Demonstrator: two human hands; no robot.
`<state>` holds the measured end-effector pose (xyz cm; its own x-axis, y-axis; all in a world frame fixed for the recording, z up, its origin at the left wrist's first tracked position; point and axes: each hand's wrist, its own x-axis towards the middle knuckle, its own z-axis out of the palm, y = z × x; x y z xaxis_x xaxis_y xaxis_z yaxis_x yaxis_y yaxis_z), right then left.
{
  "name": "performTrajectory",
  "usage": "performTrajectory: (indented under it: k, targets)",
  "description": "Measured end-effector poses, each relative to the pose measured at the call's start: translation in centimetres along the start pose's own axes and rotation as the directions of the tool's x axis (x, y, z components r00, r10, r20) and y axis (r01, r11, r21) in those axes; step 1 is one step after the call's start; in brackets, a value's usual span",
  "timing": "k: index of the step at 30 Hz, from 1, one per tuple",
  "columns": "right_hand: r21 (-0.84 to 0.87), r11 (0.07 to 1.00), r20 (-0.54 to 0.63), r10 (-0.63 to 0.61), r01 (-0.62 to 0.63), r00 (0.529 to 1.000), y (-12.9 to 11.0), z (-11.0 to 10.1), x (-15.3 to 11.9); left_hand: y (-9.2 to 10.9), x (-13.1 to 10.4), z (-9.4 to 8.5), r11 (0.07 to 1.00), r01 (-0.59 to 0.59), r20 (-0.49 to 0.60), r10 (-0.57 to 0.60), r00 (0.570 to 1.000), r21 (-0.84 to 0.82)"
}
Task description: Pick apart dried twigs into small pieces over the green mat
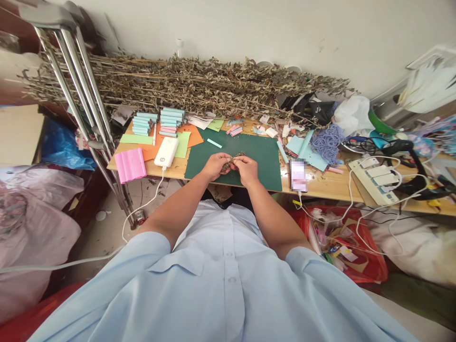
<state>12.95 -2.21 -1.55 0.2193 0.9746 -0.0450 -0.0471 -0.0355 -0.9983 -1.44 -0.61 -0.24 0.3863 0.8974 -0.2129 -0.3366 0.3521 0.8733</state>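
Observation:
My left hand (218, 165) and my right hand (246, 168) meet over the front part of a dark green cutting mat (199, 161). Between them is a small clump of dried leaves (227, 166), with the fingers of both hands pinched on it. A few dry bits also show just behind the fingertips. A single light blue paper roll (214, 143) lies on the mat behind my hands. Stacks of similar blue rolls (145, 124), with some pink ones, sit at the back left of the table.
Long bundles of dried stalks (199, 85) lie along the wall. A white power bank (166, 152) and pink paper (130, 166) are at left, beside metal crutches (80, 76). At right are a phone (298, 175), purple yarn (327, 145), a power strip (375, 180) and trailing cables.

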Motion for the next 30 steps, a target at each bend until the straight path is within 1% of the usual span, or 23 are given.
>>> performTrajectory:
  k: [3,5,7,9,10,11,13,15,17,20,25,27,30]
  targets:
    - [0.162,0.984,-0.016,0.075,-0.071,0.997,0.4,0.3,0.2,-0.1,0.0,-0.2,1.0,-0.014,0.006,0.014,1.0,-0.025]
    - [0.181,0.982,-0.059,0.069,-0.057,0.996,0.6,0.3,0.3,-0.1,0.1,-0.1,0.999,-0.018,-0.003,0.018,1.0,-0.027]
    - [0.077,0.997,-0.114,0.002,0.007,0.993,0.6,0.1,0.3,-0.1,0.1,0.1,1.0,-0.016,-0.006,0.016,1.0,-0.001]
    - [-0.144,0.982,-0.121,-0.137,0.119,0.983,0.3,-0.1,0.1,-0.1,0.2,0.5,0.999,-0.009,-0.021,0.01,1.0,0.047]
    - [-0.27,0.943,-0.085,-0.226,0.196,0.97,0.1,-0.3,-0.1,-0.2,0.2,0.6,0.998,-0.005,-0.032,0.007,0.999,0.068]
    - [-0.382,0.881,-0.024,-0.311,0.279,0.95,-0.1,-0.4,-0.3,-0.2,0.3,0.7,0.997,-0.004,-0.045,0.007,0.999,0.083]
    - [-0.524,0.735,0.121,-0.437,0.431,0.891,-0.5,-0.7,-0.8,-0.3,0.4,0.8,0.996,-0.002,-0.072,0.009,0.997,0.092]
    - [-0.573,0.634,0.227,-0.486,0.52,0.844,-0.7,-1.0,-1.1,-0.5,0.5,0.7,0.996,0.003,-0.096,0.006,0.995,0.089]
    - [-0.596,0.595,0.259,-0.493,0.539,0.83,-0.7,-1.1,-1.3,-0.7,0.6,0.6,0.996,0.004,-0.104,0.006,0.995,0.09]
    - [-0.631,0.576,0.26,-0.475,0.52,0.841,-0.7,-1.3,-1.2,-0.9,0.6,0.4,0.993,-0.008,-0.064,0.016,0.998,0.12]
    - [-0.641,0.556,0.313,-0.44,0.529,0.842,-1.4,-1.7,-0.6,-0.7,0.4,0.5,0.984,-0.005,-0.006,0.006,1.0,0.176]
    - [-0.625,0.598,0.284,-0.425,0.502,0.859,-1.6,-1.8,-0.5,-0.6,0.4,0.5,0.984,0.001,0.01,-0.003,1.0,0.179]
    - [-0.562,0.708,0.224,-0.368,0.428,0.903,-1.7,-2.1,-0.4,-0.5,0.3,0.5,0.985,-0.009,0.016,0.006,1.0,0.173]
